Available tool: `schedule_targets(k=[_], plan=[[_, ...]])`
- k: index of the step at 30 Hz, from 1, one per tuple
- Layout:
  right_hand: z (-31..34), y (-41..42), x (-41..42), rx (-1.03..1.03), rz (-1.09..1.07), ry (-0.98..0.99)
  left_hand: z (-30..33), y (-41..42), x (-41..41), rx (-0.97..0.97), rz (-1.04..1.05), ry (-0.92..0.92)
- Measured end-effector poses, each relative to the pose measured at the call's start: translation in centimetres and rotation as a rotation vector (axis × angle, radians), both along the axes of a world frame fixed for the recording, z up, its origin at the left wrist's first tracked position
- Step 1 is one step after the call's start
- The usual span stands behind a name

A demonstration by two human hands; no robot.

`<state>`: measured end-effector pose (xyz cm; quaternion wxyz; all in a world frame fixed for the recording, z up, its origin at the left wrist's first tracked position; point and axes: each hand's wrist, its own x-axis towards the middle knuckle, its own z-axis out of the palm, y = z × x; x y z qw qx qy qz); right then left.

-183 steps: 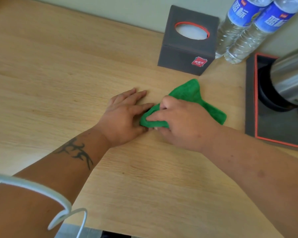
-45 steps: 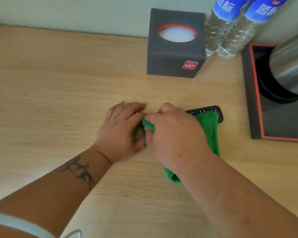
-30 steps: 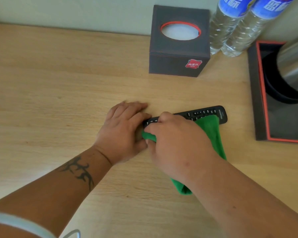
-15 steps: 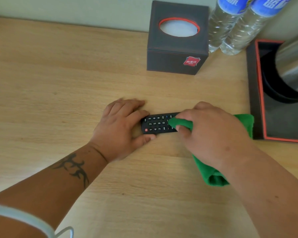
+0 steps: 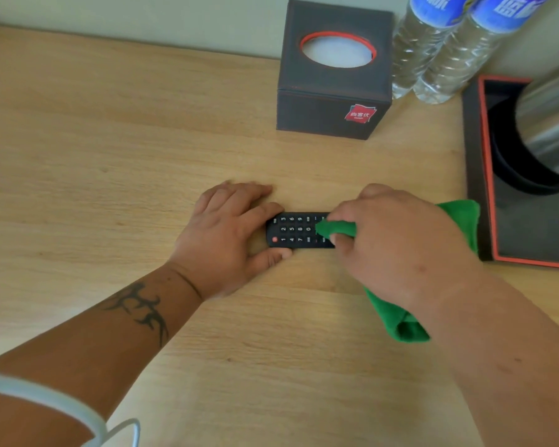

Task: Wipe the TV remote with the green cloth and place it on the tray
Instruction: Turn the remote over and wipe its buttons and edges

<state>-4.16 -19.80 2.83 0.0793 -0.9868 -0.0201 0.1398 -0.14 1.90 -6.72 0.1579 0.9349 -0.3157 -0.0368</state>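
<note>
While the left hand [image 5: 226, 237] pins the TV remote [image 5: 296, 230] flat on the wooden surface [image 5: 110, 156], its fingers [image 5: 236, 195] lie together along the far edge and the thumb presses the near edge, so the remote is clamped between them and likely cannot slide under the rubbing. The number keys sit bare just beyond those fingertips; the rest of the remote runs on under the right hand [image 5: 397, 240]. That hand's fingers [image 5: 342, 216] are closed on the green cloth [image 5: 336, 229], a folded corner pushed down onto the buttons, with the loose remainder trailing out behind the wrist and past the knuckles. How much of the remote's far end is covered I cannot tell, since the hand hides it. The tray [image 5: 484, 188], dark with a red rim, waits just past the right knuckles, a steel kettle [image 5: 549, 124] already standing on it, so I judge wiping is underway and placing not yet begun
</note>
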Motion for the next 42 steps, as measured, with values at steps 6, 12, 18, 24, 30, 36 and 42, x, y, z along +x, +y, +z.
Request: schedule_targets(k=[6,12,18,24,30,36,42], plan=[[-0.9,4.3,0.2,0.004,0.187,-0.036,0.0,0.1,0.0,-0.009,0.002,0.015],[0.6,-1.9,-1.1,-0.048,0.03,0.081,0.2,0.0,0.0,-0.007,-0.002,0.008],[-0.2,0.3,0.5,-0.025,0.001,-0.037,0.1,0.0,-0.1,-0.009,0.001,0.006],[-0.1,0.5,-1.6,-0.019,0.076,0.048,-0.1,0.0,-0.1,-0.003,0.003,-0.009],[0.0,-0.2,-0.1,-0.02,-0.031,-0.044,0.0,0.0,-0.1,-0.005,0.006,-0.013],[0.5,-0.9,-1.9,0.08,-0.026,0.137,0.1,-0.1,-0.2,-0.018,0.009,-0.016],[1.4,-5.7,-1.6,0.145,-0.276,0.043,0.3,-0.2,-0.6,-0.037,0.045,-0.011]])
